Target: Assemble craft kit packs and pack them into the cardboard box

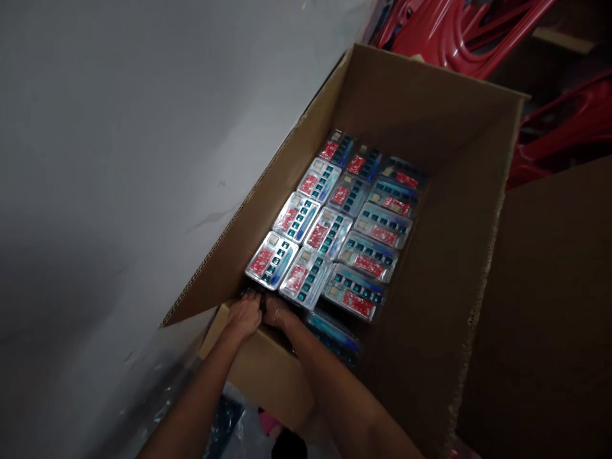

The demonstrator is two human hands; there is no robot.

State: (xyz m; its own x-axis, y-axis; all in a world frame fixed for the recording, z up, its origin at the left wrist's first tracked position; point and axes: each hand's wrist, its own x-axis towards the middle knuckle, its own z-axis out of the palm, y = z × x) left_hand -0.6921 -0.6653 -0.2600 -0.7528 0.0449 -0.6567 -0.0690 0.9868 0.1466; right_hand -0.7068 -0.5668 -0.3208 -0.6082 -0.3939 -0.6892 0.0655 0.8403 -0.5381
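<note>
A deep cardboard box point(425, 299) stands open, holding rows of clear plastic packs point(306, 277) with red cards, teal squares and blue strips. At its near left corner, my left hand point(245, 312) bends its fingers down past the low near wall. Right beside it, my right hand point(277, 311) reaches into the same dark gap, just below the nearest left packs. The fingertips of both hands are hidden, and what lies between them is too dark to make out. Another pack point(335, 335) sits lower, near my right forearm.
A pale wall point(119, 127) runs along the box's left side. Red glossy plastic parts point(444, 32) lie behind and to the right. Another cardboard surface point(549, 306) is on the right. Clear plastic wrapping point(167, 401) and a pink item point(269, 422) are below.
</note>
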